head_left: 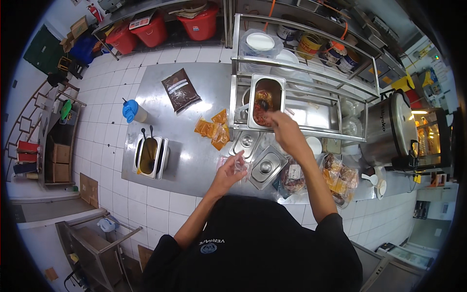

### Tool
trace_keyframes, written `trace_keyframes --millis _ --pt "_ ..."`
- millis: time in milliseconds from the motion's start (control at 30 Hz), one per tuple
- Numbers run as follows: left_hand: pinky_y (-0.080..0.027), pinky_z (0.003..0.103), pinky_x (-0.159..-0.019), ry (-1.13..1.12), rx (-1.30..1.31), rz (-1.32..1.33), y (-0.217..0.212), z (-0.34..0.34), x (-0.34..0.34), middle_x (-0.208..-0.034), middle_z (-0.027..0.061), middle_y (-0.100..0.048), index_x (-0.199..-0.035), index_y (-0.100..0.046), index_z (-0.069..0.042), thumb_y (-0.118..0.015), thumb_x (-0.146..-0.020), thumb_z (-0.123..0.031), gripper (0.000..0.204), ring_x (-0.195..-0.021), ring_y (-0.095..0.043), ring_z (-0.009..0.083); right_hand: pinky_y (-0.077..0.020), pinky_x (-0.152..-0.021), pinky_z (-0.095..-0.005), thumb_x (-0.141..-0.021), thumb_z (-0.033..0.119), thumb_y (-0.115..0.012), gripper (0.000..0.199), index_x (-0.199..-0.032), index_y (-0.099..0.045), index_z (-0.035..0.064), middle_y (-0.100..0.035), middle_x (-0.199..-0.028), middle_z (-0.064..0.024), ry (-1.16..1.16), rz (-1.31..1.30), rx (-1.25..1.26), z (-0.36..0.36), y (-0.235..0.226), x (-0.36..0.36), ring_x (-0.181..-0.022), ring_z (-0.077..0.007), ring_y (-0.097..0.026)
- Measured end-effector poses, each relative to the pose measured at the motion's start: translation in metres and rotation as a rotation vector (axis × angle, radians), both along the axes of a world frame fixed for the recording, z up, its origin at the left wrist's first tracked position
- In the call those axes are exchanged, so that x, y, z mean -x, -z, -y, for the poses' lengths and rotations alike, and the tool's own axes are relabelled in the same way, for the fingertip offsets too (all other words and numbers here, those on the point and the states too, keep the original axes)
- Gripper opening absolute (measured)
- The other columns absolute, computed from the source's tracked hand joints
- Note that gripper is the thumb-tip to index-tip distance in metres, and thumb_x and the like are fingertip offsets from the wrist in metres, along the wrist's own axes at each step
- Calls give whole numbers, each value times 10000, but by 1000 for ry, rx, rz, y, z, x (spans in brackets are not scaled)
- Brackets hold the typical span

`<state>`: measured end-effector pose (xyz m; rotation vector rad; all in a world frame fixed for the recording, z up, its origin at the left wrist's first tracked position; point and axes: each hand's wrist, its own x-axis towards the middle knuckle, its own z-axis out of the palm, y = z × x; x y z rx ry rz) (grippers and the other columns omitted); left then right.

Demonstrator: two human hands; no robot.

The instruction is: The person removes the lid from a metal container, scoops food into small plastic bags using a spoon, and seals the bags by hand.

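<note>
My right hand is closed on the handle of a spoon that dips into a deep steel food pan. Red, oily sauce with bits in it lies in the pan, which is set at the left end of the steel rack. Lower and to the left, my left hand pinches a piece of clear plastic, apparently a small bag. Close to that hand are two steel pan lids, a smaller one and a larger one. Orange sauce packets lie beyond it.
A dark brown pouch, a blue-lidded bottle and steel pans with ladles occupy the table's left part. Packed food bags lie right of the lids. A steel rack with plates and a large cooker stand to the right.
</note>
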<state>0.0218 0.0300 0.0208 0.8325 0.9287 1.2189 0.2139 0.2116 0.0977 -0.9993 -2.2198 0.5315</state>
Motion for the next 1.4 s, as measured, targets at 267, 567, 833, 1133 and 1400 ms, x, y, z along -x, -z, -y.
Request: trace_keyframes --millis 267,567,833,1133,1400 --pt "-406 284 -1008 -154 -107 -17 -14 -40 7 -1178 34 -458 -1514 -333 8 -721 -861 4 760 -1127 -488 133 -490 -839 -434 -796 -72 -561 286 -1058 -650 2 -666 -962 -146 -112 30 78 34 -13 -10 -951 -345 -614" --pt "-407 298 -1033 -175 -27 75 -8 -32 -9 -1245 61 -552 -1448 -423 17 -742 -848 -4 680 -1174 -527 153 -489 -810 -415 -822 -65 -611 218 -1013 -682 12 -670 -920 -147 -63 -7 -29 13 -17 -8 -910 -340 -612" --pt "-405 316 -1059 -189 -17 129 -6 -39 -18 -1369 100 -534 -1418 -437 8 -744 -847 -19 649 -1256 -510 181 -480 -805 -418 -803 -70 -591 228 -988 -682 27 -683 -911 -123 41 -27 -78 -13 -15 -10 -895 -335 -597" --pt "-433 380 -1067 -169 -88 73 -18 -71 -22 -1568 108 -322 -1412 -450 -32 -754 -844 -41 644 -1355 -433 227 -495 -793 -401 -813 -68 -613 231 -1015 -687 16 -688 -896 -131 92 -13 -162 -22 -7 -7 -882 -331 -615" --pt "-414 398 -1092 -176 -140 17 -8 -65 -34 -1578 109 -294 -1392 -469 -41 -764 -840 -49 626 -1403 -380 240 -504 -798 -403 -791 -87 -596 275 -1023 -689 28 -674 -923 -141 19 -10 -57 -10 -17 -8 -896 -323 -621"
